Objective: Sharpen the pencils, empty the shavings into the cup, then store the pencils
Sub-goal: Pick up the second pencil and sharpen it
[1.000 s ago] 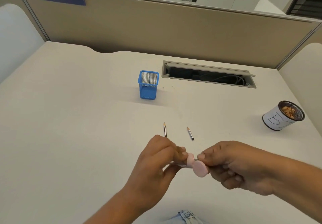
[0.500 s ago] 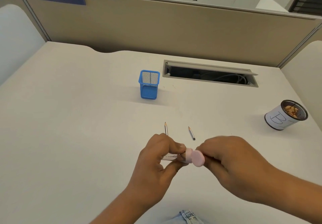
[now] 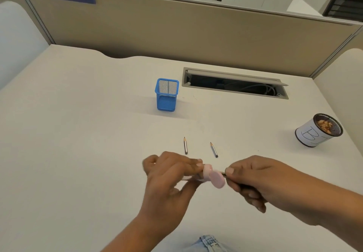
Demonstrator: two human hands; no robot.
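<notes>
Left hand: lower centre of the frame, fingers curled closed around the pink sharpener, its round end facing right.
Right hand: lower right, thumb and fingers pinched closed on a pencil of which only a short dark bit shows, running into the sharpener.
Step in hand: by my reading, sharpening the third pencil above the desk.
Doing it well: keep the pencil straight along the sharpener's bore, press lightly, turn in short twists, hold the sharpener level so shavings stay inside.
Loose pencils: a left pencil and a right pencil lie just beyond the hands, apart, tips pointing away and already pointed.
Cup: right edge, mid frame, white-wrapped, shavings visible inside; well apart from the hands.
Blue mesh holder: centre, farther back, upright; no pencils visible in it.
Cable slot: beyond the holder, lid open, beneath the partition.
</notes>
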